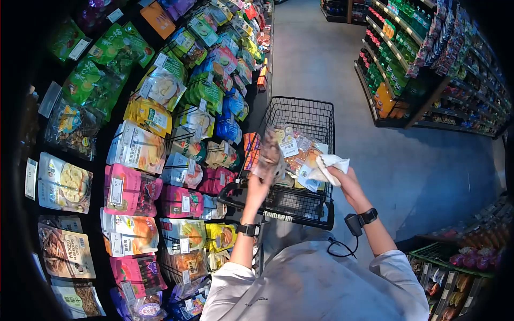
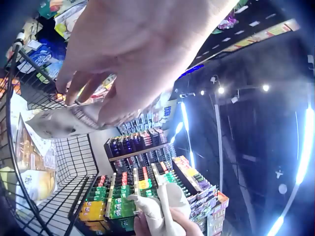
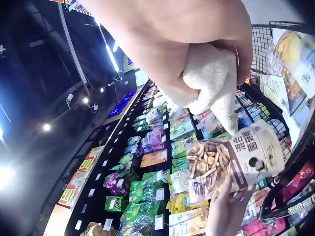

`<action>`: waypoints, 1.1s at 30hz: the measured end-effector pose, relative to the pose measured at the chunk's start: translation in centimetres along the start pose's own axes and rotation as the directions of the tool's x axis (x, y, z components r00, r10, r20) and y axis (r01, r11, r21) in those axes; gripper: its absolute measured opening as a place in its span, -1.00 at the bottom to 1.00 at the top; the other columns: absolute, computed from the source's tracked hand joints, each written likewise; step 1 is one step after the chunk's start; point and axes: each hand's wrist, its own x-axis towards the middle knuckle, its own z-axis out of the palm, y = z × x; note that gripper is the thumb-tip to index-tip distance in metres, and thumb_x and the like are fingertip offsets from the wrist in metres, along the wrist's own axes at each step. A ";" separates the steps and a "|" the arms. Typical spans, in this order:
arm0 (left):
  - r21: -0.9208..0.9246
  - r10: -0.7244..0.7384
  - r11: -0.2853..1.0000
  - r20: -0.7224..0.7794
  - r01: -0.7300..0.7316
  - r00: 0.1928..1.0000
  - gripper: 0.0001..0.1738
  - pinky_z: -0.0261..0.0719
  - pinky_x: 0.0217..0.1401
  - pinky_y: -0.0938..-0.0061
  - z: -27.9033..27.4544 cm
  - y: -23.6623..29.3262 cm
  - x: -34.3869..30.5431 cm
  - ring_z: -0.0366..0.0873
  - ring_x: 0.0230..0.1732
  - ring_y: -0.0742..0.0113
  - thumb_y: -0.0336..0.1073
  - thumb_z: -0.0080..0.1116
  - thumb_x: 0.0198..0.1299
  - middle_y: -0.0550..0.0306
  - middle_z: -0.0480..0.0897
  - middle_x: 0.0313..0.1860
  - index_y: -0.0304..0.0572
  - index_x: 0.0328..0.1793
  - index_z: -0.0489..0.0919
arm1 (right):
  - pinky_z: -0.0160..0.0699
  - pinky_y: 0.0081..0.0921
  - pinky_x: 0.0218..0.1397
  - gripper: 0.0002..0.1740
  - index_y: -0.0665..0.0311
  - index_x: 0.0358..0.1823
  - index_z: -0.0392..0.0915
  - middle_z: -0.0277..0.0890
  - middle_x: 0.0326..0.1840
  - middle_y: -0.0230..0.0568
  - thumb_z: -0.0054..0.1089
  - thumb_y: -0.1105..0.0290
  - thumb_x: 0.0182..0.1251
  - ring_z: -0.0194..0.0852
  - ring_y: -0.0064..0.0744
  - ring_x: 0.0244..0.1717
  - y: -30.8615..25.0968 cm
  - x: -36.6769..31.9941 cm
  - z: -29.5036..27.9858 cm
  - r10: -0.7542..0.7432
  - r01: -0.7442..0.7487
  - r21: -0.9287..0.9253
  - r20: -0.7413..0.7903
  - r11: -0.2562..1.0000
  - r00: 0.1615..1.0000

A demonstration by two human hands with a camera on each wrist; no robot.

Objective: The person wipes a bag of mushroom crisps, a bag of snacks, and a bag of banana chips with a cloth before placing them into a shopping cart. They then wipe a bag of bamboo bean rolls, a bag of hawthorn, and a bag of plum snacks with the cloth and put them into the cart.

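Observation:
My left hand (image 1: pixel 257 191) grips a pouch of mixed mushroom snacks (image 3: pixel 236 160) by its lower edge, over the left side of the shopping cart (image 1: pixel 300 98). Through the pouch's clear window, pale dried mushroom pieces show in the right wrist view. A folded white cloth (image 1: pixel 327 167) is pinched in my right hand (image 1: pixel 347 181), above the cart's right side. Between the two hands, other snack packs (image 1: pixel 300 152) lie in the cart. In the left wrist view the back of the left hand hides part of the pouch (image 2: pixel 69 122).
Shelves of bagged snacks (image 1: pixel 134 144) run along the left, close beside the cart. The cart's black handle (image 1: pixel 276 211) crosses in front of my body. Ahead lies the grey aisle floor (image 1: pixel 316 48), with a drinks shelf (image 1: pixel 391 59) at the right. A produce stand (image 1: pixel 471 262) is at lower right.

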 end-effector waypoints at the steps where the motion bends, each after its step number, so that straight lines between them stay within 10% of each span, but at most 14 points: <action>1: 0.139 0.006 0.990 0.089 -0.018 0.996 -0.42 0.42 0.39 0.33 -0.1 -0.6 -0.3 0.55 0.30 0.17 -0.27 0.28 0.32 -0.16 0.62 0.28 -0.31 0.43 0.45 | 0.56 -0.53 0.17 -0.51 0.48 0.23 0.54 0.66 0.12 -0.15 0.33 0.31 0.39 0.63 -0.47 0.09 0.3 -0.1 -0.1 0.006 -0.006 0.002 -0.003 1.000 1.000; 4: 0.290 -0.083 0.957 0.342 -0.021 0.936 -0.38 0.41 0.43 0.31 -1.5 -1.7 -3.0 0.51 0.38 0.08 -0.22 0.34 0.28 -0.22 0.57 0.33 -0.30 0.43 0.48 | 0.56 -0.53 0.16 -0.50 0.48 0.24 0.54 0.66 0.13 -0.16 0.33 0.30 0.40 0.64 -0.48 0.07 1.1 -0.7 0.4 0.033 -0.033 -0.021 0.016 0.999 0.999; 6: 0.255 -0.319 0.940 0.424 0.226 0.848 -0.40 0.49 0.36 0.34 -3.2 -1.8 -5.4 0.57 0.31 0.15 -0.15 0.34 0.31 -0.15 0.64 0.25 -0.33 0.38 0.51 | 0.55 -0.53 0.15 -0.50 0.46 0.25 0.54 0.66 0.13 -0.19 0.32 0.29 0.40 0.64 -0.48 0.07 1.8 -1.1 1.8 0.069 -0.064 -0.083 0.055 0.994 0.996; 14: 0.069 -0.387 0.921 0.075 0.382 0.919 -0.53 0.58 0.03 0.50 -11.0 -6.7 -21.5 0.59 -0.07 0.45 -0.09 0.19 0.46 0.19 0.68 -0.06 -0.21 0.34 0.55 | 0.45 -0.51 0.22 -0.52 0.35 0.32 0.51 0.63 0.16 -0.30 0.22 0.27 0.47 0.53 -0.49 0.12 11.3 -2.9 9.2 0.298 -0.080 -0.405 0.510 0.911 0.807; 18: 0.118 -0.512 0.854 0.008 0.507 0.859 -0.54 0.60 -0.03 0.34 -14.4 -10.4 -31.2 0.64 -0.17 0.24 -0.03 0.08 0.46 0.00 0.72 -0.21 -0.26 0.23 0.58 | 0.59 -0.29 0.12 -0.53 0.29 0.20 0.57 0.70 0.06 -0.06 0.27 0.16 0.39 0.69 -0.14 0.03 19.8 -0.9 8.8 -0.010 0.449 -0.654 0.560 0.609 0.828; 22: 0.107 -0.410 0.900 -0.121 0.423 0.904 -0.58 0.59 -0.11 0.20 -15.8 -15.2 -41.5 0.66 -0.23 0.02 0.00 0.09 0.43 -0.16 0.70 -0.28 -0.25 -0.02 0.63 | 0.57 -0.04 0.10 -0.41 0.23 0.16 0.54 0.67 0.02 0.14 0.33 -0.03 0.26 0.59 0.24 0.12 18.4 -4.7 11.7 -0.160 0.445 -0.880 0.421 0.166 0.893; 26: -0.076 -0.498 0.867 -0.093 0.493 0.862 -0.54 0.59 0.03 0.19 -16.5 -17.6 -49.7 0.67 -0.05 -0.05 0.04 0.10 0.42 -0.16 0.72 -0.11 -0.24 0.08 0.62 | 0.55 0.08 0.02 -0.44 0.24 0.12 0.47 0.66 -0.05 0.19 0.32 -0.01 0.26 0.62 0.30 0.00 19.1 -5.6 12.7 -0.268 0.405 -0.914 0.390 0.001 0.881; 30: 0.224 -0.632 0.750 -0.034 0.623 0.774 -0.47 0.53 0.24 0.26 -16.5 -18.1 -55.2 0.62 0.17 0.07 0.09 0.08 0.45 -0.11 0.70 0.11 -0.23 0.22 0.59 | 0.56 0.09 0.03 -0.47 0.27 0.08 0.47 0.66 -0.07 0.20 0.25 0.02 0.28 0.63 0.29 -0.01 21.1 -4.1 11.1 -0.302 0.397 -0.917 0.389 -0.036 0.871; 33: -0.002 -0.591 0.807 -0.036 0.591 0.806 -0.43 0.55 0.23 0.27 -18.1 -12.7 -57.8 0.62 0.16 0.07 0.10 0.10 0.44 -0.16 0.69 0.12 -0.23 0.28 0.58 | 0.57 0.09 0.03 -0.47 0.27 0.08 0.48 0.67 -0.08 0.19 0.22 -0.03 0.31 0.64 0.26 -0.02 21.2 -6.4 11.5 -0.270 0.316 -0.943 0.332 -0.104 0.904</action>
